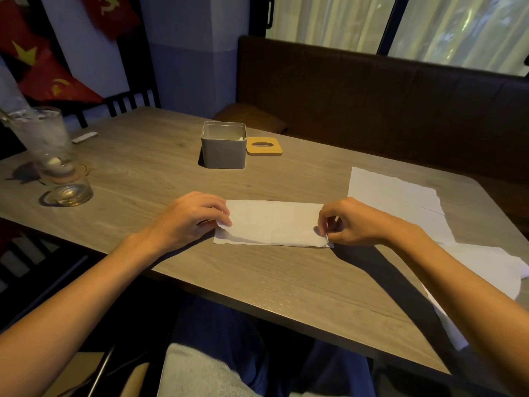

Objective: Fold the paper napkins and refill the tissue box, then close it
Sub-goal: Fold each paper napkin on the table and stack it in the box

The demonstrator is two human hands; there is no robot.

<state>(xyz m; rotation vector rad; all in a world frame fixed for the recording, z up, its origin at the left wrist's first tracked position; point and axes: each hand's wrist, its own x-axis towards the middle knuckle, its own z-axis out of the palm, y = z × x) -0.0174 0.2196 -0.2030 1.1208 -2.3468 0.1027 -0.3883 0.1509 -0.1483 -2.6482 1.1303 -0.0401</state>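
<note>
Napkin (272, 222): white and folded into a long rectangle. It lies flat on the surface (286, 282) just in front of me, between my two grips.
Left grip (186, 216): clenched on the left edge of the napkin. My fingers are curled and the thumb lies on top of the paper. The upper layer is lifted a little at this end.
Right grip (352, 222): it pinches the lower right corner of the napkin between thumb and first finger. The other fingers are curled loosely behind.
Tissue box (223, 150): grey and square, open at the top. It stands farther back on the surface, well apart from the napkin. A bit of white paper shows inside, near its right wall.
Lid (264, 146): wood colour, with an oval hole in the middle. It lies flat just beside the box on its right side. I cannot tell if the two are touching.
Loose napkins (392, 193): unfolded white sheets lie on the surface to my right, behind the right grip. More sheets (486, 270) lie under my right forearm and reach over the near edge.
Tall glass (43, 133): it stands at the far left of the surface, with ice in it.
Low glass (68, 187): it stands just in front of the tall one.
Bench (372, 96): dark, it runs behind the surface along the window.
</note>
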